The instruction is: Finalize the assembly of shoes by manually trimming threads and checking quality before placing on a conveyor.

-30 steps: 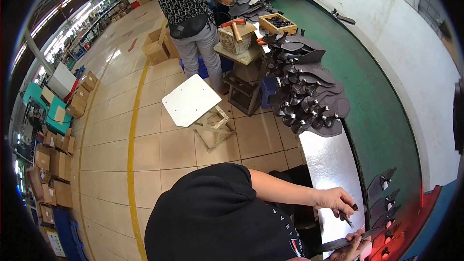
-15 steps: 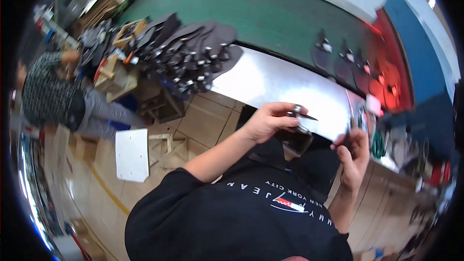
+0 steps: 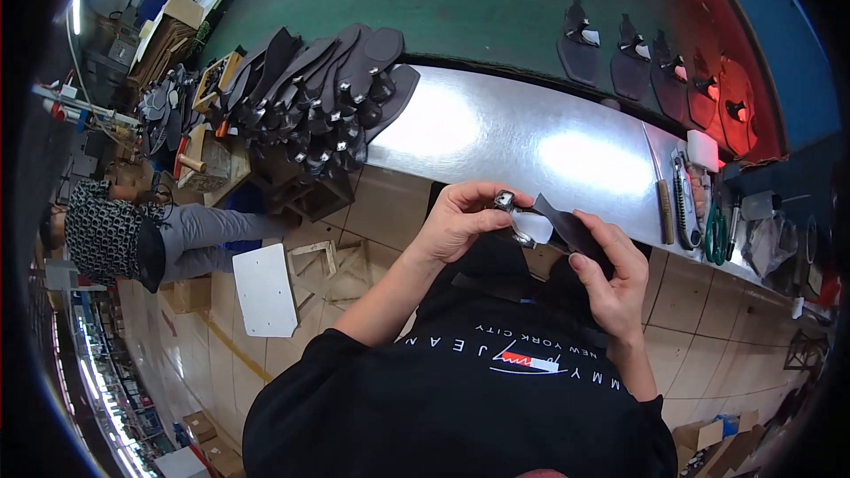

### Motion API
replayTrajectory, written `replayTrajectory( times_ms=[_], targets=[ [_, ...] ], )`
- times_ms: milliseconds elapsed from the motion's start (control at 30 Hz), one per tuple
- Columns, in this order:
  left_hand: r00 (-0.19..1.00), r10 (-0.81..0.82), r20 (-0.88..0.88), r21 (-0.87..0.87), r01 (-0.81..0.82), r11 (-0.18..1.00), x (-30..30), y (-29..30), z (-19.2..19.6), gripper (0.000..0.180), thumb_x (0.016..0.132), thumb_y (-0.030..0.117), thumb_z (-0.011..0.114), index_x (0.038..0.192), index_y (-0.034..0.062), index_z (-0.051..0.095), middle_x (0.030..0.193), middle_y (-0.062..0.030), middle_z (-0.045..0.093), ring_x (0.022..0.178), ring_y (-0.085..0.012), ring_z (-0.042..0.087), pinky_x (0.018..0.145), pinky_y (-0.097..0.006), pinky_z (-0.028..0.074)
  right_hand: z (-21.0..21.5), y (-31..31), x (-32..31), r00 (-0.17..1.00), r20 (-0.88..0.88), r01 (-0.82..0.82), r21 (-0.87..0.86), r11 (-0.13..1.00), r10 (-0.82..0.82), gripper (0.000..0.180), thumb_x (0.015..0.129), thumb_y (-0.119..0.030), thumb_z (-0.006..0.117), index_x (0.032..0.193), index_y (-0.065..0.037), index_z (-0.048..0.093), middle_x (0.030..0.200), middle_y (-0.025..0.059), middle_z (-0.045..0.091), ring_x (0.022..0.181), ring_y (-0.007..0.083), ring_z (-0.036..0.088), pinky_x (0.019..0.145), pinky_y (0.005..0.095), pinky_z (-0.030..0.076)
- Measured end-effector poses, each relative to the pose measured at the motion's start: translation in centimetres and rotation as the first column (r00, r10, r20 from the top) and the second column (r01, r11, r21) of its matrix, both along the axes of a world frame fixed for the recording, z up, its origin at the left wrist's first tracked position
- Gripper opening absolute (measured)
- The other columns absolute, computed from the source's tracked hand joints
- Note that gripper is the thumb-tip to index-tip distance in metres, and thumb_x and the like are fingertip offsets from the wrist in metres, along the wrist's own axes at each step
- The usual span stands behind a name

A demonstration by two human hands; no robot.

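1. Right hand has closed in on the left hand since half a second ago; gap between them narrower, dark flat piece now brought up to the strap.
2. Left grip: thumb and fingers pinching a dark strap piece with shiny trim; white patch hangs just right of the fingertips.
3. Right grip: thumb and fingers clasping the flat piece, which sticks out up-left of that grip, tip near the strap. Touching or not: can't tell.
4. Both pieces sit between the two grips, over the lap, just short of the metal bench.
5. Beyond the left grip, further left: pile of dark soles with straps. Beyond the right grip: strapped soles on the green surface; wooden-handled tool nearer, on the bench.
6. Step, my read: lining up strap with flat piece.
7. Next move probably calls for a steady left pinch, right hand angling the tip to the strap.
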State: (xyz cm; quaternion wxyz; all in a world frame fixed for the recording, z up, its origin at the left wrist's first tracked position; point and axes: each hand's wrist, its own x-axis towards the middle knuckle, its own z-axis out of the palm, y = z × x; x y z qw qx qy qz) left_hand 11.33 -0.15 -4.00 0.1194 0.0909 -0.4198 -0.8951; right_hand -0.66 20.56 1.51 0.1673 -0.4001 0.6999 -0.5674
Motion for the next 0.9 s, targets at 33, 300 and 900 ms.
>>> replayTrajectory(
  times_ms=[33,300,900],
  targets=[
    [1.0,0.006,0.009,-0.064,-0.006,0.998,-0.4,0.0,0.1,0.029,0.081,-0.003,0.067,0.11,0.0014,0.065,0.11,-0.0115,0.067,0.099,-0.0154,0.063,0.087,-0.029,0.053,-0.1,-0.1,-0.4,1.0,-0.005,-0.005,0.007,1.0,0.005,0.042,0.075,0.0,0.068,0.117,0.0,0.063,0.098,0.0142,0.066,0.087,0.0221,0.063,0.08,0.0287,0.047],
    [0.994,-0.079,0.077,-0.027,0.082,0.996,-5.3,-0.1,-0.7,0.032,0.076,-0.003,0.071,0.107,0.0014,0.063,0.113,-0.0173,0.063,0.104,-0.0225,0.062,0.091,-0.035,0.052,-2.1,-0.1,-3.4,0.999,-0.01,0.051,0.018,0.999,-0.051,0.044,0.071,0.0,0.069,0.115,-0.001,0.064,0.095,0.0138,0.067,0.085,0.025,0.062,0.079,0.0309,0.047],
    [0.991,-0.116,0.065,-0.073,0.12,0.99,-7.3,-0.6,-2.1,0.03,0.072,-0.001,0.073,0.101,0.0016,0.064,0.114,-0.0189,0.061,0.104,-0.0247,0.062,0.088,-0.034,0.053,-4.0,-1.0,-5.0,0.999,0.038,0.032,-0.016,0.999,-0.032,0.046,0.068,0.0,0.071,0.114,0.0,0.063,0.091,0.0141,0.065,0.08,0.0252,0.061,0.074,0.0314,0.047]
  ],
)
